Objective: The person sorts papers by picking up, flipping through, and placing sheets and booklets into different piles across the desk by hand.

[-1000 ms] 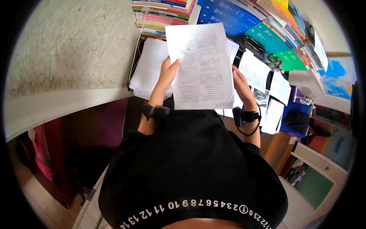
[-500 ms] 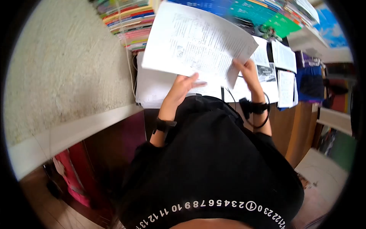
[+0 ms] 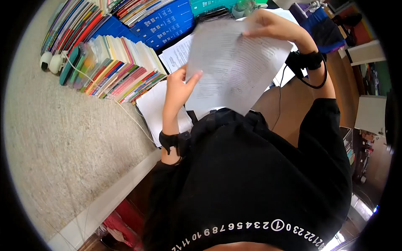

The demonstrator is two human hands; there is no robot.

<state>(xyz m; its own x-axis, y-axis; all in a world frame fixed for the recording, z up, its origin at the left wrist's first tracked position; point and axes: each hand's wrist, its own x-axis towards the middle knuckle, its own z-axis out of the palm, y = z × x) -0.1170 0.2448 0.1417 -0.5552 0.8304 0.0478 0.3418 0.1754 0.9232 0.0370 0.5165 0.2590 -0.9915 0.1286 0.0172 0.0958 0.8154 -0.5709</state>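
Observation:
A printed sheet of paper, slightly blurred, is held up in front of my body. On its left edge, my left hand is closed, with the thumb over the front. My right hand pinches the sheet near its top right, the wrist bent and raised. Dark bands circle both wrists, and a black cable loops from the right one. Beneath the held sheet lie other papers, among them a printed page and a white stack beside my left forearm; the held sheet hides part of them.
Rows of books stand against the pale wall at left. Blue boxes and a teal one line the back. A dark object sits before them. A thin cable hangs at the desk's right side.
The sheet has tilted and turned. My right hand has risen to its upper edge, and my left hand has closed on its left edge. The view has shifted, showing more books at left.

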